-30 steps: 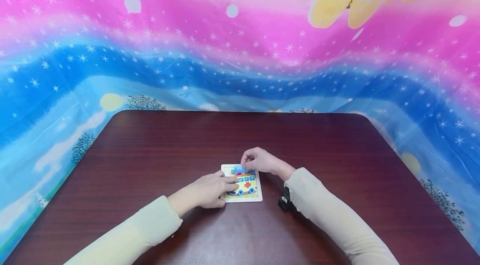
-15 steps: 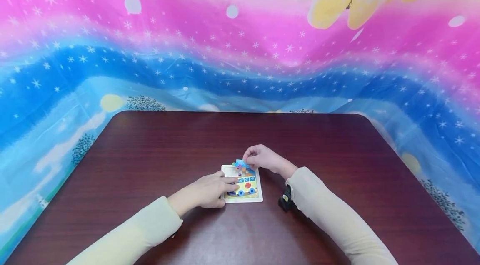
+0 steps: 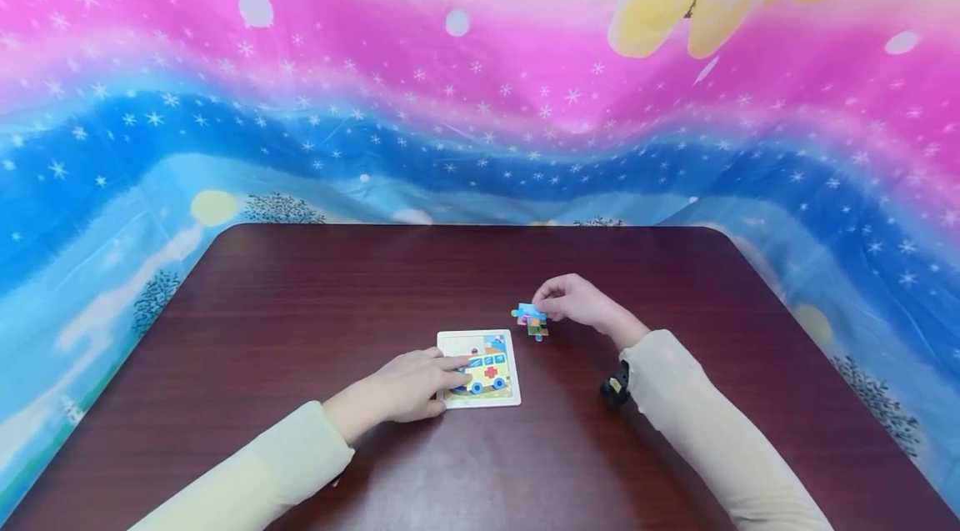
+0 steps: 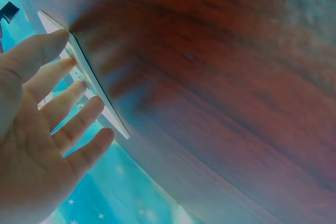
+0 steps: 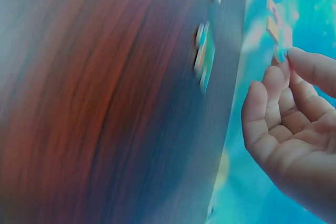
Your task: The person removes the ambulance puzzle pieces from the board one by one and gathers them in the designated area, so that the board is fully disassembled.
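Note:
A square white-framed jigsaw puzzle tray (image 3: 516, 374) lies on the table, with a yellow ambulance picture (image 3: 488, 373) in it. The tray's upper left part shows pale bare base. My left hand (image 3: 408, 387) rests on its left side, fingers extended over the picture. Beyond the tray's top right corner, my right hand (image 3: 579, 303) pinches a light-blue puzzle piece (image 3: 529, 309) between thumb and fingertips. An orange and green puzzle piece (image 3: 537, 329) appears just below it. In the right wrist view that second puzzle piece (image 5: 206, 56) shows blurred, apart from the fingers.
The dark red-brown wooden table (image 3: 360, 281) has rounded far corners. A colourful cloth (image 3: 420, 114) hangs around its back and sides. A small black device (image 3: 616, 386) sits at the right wrist.
My right hand has lifted puzzle pieces out of the tray's upper part and carried them right and away from it. The left hand has stayed on the tray.

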### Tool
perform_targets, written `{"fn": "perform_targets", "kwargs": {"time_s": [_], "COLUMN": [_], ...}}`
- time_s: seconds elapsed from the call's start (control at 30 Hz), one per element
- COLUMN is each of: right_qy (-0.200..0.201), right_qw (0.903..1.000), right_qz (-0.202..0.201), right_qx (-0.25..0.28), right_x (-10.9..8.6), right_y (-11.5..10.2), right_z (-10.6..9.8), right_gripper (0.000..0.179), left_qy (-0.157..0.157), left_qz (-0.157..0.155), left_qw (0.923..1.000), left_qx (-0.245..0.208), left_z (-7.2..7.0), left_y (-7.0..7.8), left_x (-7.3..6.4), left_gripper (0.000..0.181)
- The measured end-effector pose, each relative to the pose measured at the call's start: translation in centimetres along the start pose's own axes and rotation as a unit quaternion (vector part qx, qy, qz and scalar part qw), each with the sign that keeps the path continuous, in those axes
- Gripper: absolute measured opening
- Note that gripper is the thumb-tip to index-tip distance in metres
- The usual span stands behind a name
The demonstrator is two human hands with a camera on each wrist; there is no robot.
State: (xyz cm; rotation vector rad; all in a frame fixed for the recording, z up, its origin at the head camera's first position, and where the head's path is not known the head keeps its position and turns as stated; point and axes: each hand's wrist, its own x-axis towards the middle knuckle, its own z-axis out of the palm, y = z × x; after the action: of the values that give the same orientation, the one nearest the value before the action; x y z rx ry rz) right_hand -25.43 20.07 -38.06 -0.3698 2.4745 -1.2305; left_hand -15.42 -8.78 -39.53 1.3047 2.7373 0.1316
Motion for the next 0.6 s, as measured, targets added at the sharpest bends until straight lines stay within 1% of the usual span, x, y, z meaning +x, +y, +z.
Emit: {"fn": "perform_targets", "kwargs": {"time_s": [0.13, 0.27, 0.43, 0.6], "right_qy": [0.004, 0.006, 0.004, 0.003], "right_qw": [0.9997, 0.9990, 0.9978, 0.9964], "right_qz": [0.014, 0.029, 0.035, 0.039], "right_qx": [-0.018, -0.034, -0.056, -0.075], "right_x": [-0.6, -0.9, -0.8, -0.7], "right_y": [1.7, 3.3, 4.5, 5.0], "right_z": [-1.8, -3.0, -3.5, -3.5], "right_gripper": [0.016, 0.014, 0.013, 0.012], "left_qy": [0.018, 0.029, 0.026, 0.034], "left_qz": [-0.004, -0.008, -0.017, -0.008], "left_qw": [0.9998, 0.9995, 0.9995, 0.9994], "left_qx": [0.001, -0.002, -0.005, 0.000], "left_z": [0.1, 0.1, 0.1, 0.1], "left_y": [0.2, 0.5, 0.6, 0.6], "left_x": [-0.2, -0.4, -0.4, -0.4], "left_gripper": [0.042, 0.038, 0.038, 0.038]}}
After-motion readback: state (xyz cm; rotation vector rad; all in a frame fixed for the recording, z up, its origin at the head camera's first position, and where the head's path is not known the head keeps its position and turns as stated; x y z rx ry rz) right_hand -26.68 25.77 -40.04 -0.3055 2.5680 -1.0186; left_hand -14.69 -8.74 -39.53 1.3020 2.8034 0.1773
